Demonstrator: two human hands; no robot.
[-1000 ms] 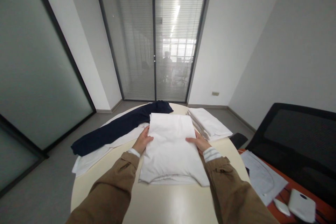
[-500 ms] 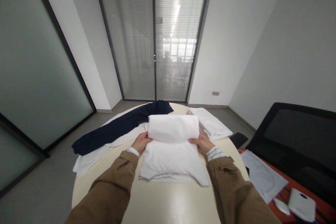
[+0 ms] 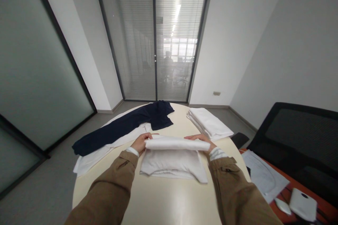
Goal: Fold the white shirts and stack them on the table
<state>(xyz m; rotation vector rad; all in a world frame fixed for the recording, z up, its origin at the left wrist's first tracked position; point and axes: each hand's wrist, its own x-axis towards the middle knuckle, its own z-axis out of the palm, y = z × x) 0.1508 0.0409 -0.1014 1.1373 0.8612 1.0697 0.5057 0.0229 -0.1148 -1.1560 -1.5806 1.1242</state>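
A person is working at a round cream table (image 3: 169,200) with bare hands, brown jacket sleeves (image 3: 111,179) reaching in from below; a white garment (image 3: 171,163) is lying at the middle of the table, its far part doubled over into a tight horizontal band (image 3: 176,144) while its near part is lying flat, with a loose, wavy hem facing the person; the left hand (image 3: 141,143) is gripping the band's left end and the right hand (image 3: 199,140) is gripping its right end, the fingers of both closed over the fold, the thumbs hidden from view; a neat stack of folded white cloth (image 3: 208,123) is sitting just beyond the right hand, its layers showing along the left edge; to the left, a navy garment (image 3: 118,132) is lying spread out and unfolded, stretching across a second white garment (image 3: 102,151) that is also lying loose and partly hanging toward the table's edge; how many pieces the stack holds cannot be told from this view; beyond the table, a glazed door with slatted blinds (image 3: 153,42) is closing off the room, while a black mesh chair (image 3: 298,133) is standing at the right beside an orange desk (image 3: 280,186) carrying printed papers (image 3: 264,175)
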